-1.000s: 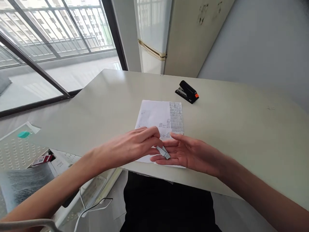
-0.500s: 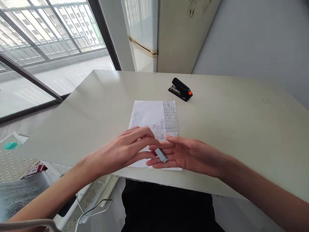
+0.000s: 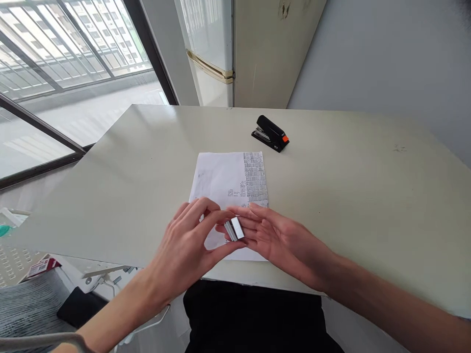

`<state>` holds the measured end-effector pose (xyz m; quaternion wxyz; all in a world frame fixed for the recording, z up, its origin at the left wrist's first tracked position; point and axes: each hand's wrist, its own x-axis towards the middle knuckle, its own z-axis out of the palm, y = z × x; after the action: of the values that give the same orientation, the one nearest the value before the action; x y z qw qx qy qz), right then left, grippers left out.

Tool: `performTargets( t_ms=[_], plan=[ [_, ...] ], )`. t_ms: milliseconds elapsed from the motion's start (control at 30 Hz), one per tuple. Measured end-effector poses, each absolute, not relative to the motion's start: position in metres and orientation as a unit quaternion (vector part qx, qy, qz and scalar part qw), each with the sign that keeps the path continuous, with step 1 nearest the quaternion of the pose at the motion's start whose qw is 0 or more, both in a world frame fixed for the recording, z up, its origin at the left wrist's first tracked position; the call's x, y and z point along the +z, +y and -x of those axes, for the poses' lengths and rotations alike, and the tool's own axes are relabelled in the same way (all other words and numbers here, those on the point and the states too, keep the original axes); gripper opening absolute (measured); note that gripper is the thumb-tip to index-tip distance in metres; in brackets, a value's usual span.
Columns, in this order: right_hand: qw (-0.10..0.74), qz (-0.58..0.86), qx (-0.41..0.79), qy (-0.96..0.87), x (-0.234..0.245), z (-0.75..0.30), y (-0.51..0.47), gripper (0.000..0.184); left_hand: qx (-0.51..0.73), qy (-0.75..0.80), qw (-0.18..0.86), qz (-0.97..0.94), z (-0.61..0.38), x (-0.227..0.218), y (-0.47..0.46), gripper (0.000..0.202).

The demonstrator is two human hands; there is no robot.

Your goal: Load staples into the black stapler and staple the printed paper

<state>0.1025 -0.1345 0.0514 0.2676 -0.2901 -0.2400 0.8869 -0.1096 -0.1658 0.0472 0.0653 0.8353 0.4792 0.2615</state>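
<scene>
Shifted: your left hand [image 3: 189, 239], gripping staple strips [image 3: 238, 228] endwise over your open right hand [image 3: 278, 239]; long axis toward table [image 3: 338, 181] near edge.

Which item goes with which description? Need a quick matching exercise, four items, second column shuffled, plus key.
Items:
1. stapler
2. paper
3. silvery pieces
4. right hand

Descriptions:
A. white with dark print, flat on the table
B. open, palm turned up
C. black with an orange part
D. small and metallic, at the left hand

Pairs: 1-C; 2-A; 3-D; 4-B
</scene>
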Motion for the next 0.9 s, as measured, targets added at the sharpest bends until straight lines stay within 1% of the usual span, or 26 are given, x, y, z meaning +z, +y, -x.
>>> performTargets(
  t_ms=[167, 400, 633, 767, 900],
  plan=[
    [0.275, 0.294, 0.885, -0.233, 0.0478, -0.1008, -0.1352, 0.04, 0.274, 0.48, 0.077, -0.83, 0.1105, 0.0473, -0.1651, 0.03],
    [0.272, 0.307, 0.883, -0.227, 0.048, -0.1017, -0.1349, 0.044, 0.274, 0.477, 0.078, -0.832, 0.1086, 0.0458, -0.1649, 0.029],
    [0.287, 0.278, 0.882, -0.25, 0.0499, -0.1014, -0.1345, 0.04, 0.263, 0.501, 0.049, -0.823, 0.1102, 0.0448, -0.1645, 0.038],
    [0.282, 0.299, 0.882, -0.229, 0.0497, -0.1014, -0.1349, 0.038, 0.272, 0.497, 0.021, -0.823, 0.1109, 0.0452, -0.1649, 0.031],
    [0.285, 0.299, 0.88, -0.234, 0.0462, -0.1013, -0.136, 0.034, 0.284, 0.483, 0.034, -0.827, 0.1101, 0.0436, -0.1662, 0.029]
  ],
)
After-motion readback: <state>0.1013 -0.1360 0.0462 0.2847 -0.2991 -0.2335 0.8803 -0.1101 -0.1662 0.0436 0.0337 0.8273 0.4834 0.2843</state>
